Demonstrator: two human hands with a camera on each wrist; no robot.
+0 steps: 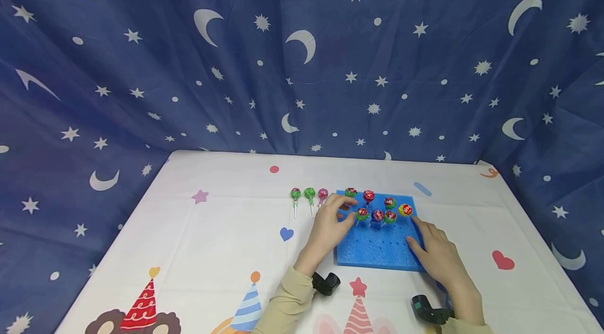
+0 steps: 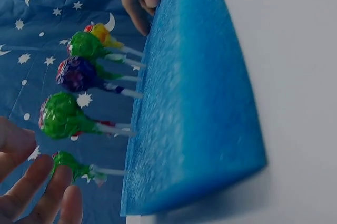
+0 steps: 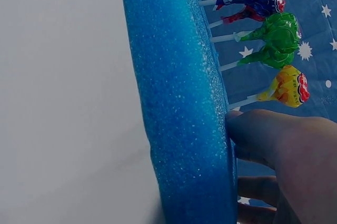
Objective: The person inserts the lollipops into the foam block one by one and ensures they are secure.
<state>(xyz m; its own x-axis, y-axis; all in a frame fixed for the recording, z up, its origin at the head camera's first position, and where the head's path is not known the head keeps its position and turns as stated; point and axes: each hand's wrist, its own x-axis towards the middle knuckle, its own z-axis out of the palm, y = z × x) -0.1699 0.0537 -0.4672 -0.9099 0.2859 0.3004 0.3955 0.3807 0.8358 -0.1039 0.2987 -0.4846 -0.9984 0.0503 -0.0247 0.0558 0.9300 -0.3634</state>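
A blue foam block [image 1: 373, 252] lies on the table with several wrapped lollipops standing in its holes. My left hand [image 1: 330, 224] is over the block's left side, fingers spread and loosely bent, beside a green-and-red lollipop [image 1: 362, 213]. In the left wrist view, no lollipop shows in that hand's grip; a green lollipop [image 2: 63, 116] stands just beyond the fingertips. My right hand [image 1: 439, 252] rests on the block's right edge. The right wrist view shows its thumb touching the foam, close to the yellow lollipop [image 3: 289, 87].
Left of the block, a green lollipop [image 1: 295, 194], another green one [image 1: 309, 193] and a pink one [image 1: 323, 194] lie in a row on the white patterned tablecloth [image 1: 226, 239]. A blue curtain [image 1: 264, 77] with moons and stars hangs behind the table.
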